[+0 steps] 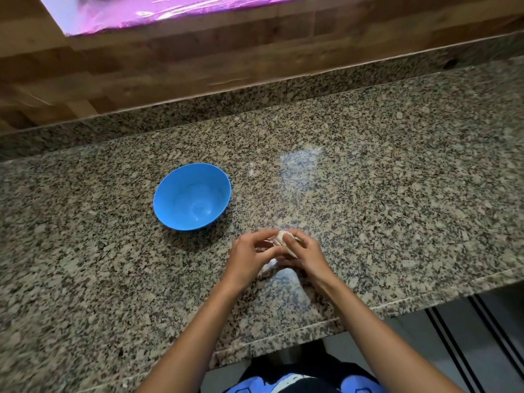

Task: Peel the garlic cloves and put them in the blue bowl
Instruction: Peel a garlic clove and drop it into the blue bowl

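Hands meet over the near middle of the speckled granite desk [368,171], both forearms reaching in from the bottom edge. Left hand [249,258]: back of hand toward the camera, fingers curled inward, tips pinching the left side of the garlic [280,239]. Right hand [304,255]: fingers curled over the right side of the same garlic, thumb side turned toward the left hand; both hands grip it between them, just above the desk surface. Papery white skin sticks out between the fingers, and a loose white piece of garlic skin [268,266] shows below the hands; whether it lies on the desk or hangs from the garlic cannot be told.

Blue bowl [192,196] stands upright on the desk, to the left of and beyond the hands, apart from them; its inside shows only blue.

Wooden wall panelling [170,66] runs behind the desk, with a shiny pink-purple sheet [158,9] at the top edge. No legible writing or labels anywhere.
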Tool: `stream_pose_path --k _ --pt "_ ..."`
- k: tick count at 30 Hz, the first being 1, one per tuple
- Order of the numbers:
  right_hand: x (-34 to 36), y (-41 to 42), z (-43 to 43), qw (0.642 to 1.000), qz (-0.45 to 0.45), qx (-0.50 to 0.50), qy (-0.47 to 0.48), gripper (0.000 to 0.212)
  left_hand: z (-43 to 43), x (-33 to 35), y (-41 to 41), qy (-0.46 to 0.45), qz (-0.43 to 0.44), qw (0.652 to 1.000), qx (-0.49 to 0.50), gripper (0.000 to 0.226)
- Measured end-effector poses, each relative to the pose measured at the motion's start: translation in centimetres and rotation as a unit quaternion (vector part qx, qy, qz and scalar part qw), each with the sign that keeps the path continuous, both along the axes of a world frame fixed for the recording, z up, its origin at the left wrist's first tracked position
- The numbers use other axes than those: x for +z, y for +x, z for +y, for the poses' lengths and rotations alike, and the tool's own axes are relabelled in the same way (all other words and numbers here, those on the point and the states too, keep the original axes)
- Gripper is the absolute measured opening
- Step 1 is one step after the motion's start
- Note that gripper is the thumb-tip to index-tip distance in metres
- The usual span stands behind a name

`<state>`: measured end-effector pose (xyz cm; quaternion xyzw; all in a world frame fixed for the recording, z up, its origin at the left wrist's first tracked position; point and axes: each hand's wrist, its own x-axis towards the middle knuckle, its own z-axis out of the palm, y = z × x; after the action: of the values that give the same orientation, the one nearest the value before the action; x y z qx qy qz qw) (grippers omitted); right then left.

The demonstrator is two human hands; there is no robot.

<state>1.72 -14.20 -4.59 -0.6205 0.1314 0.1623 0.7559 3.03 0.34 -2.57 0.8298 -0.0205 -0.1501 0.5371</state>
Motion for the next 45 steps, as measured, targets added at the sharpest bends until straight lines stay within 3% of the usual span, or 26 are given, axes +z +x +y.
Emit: stream_pose_path --k 3,5,11,14,26,34,45 --pt "0.0 0.1 -0.2 1.000 0.015 -0.018 0.006 0.028 -0.8 0.1 0.0 0.073 -0.056 0.996 0.006 0.040" --pt "0.1 0.1 -0.3 1.000 0.015 -0.020 0.008 0.026 -1.0 0.0 0.1 0.068 -0.050 0.996 0.023 0.034" --pt "0.5 0.0 -0.2 1.000 -0.007 -0.005 -0.004 0.023 -0.8 0.4 0.3 -0.060 0.104 0.989 0.085 0.036" --pt "0.5 -0.1 -0.1 1.000 -0.010 -0.014 0.006 0.026 -0.6 0.7 0.5 -0.088 0.140 0.983 0.079 0.035" --pt "0.0 0.0 -0.1 0.996 -0.060 -0.016 -0.065 0.027 -2.2 1.0 0.1 0.120 -0.012 0.992 0.043 0.032" --pt "-0.1 0.1 -0.2 0.999 -0.032 -0.007 -0.026 0.029 -1.0 1.1 0.2 0.057 0.026 0.998 0.009 0.036" --pt "0.5 0.3 -0.6 1.000 -0.016 0.015 -0.020 0.034 -1.0 1.7 -0.3 0.084 -0.035 0.996 -0.012 0.030"
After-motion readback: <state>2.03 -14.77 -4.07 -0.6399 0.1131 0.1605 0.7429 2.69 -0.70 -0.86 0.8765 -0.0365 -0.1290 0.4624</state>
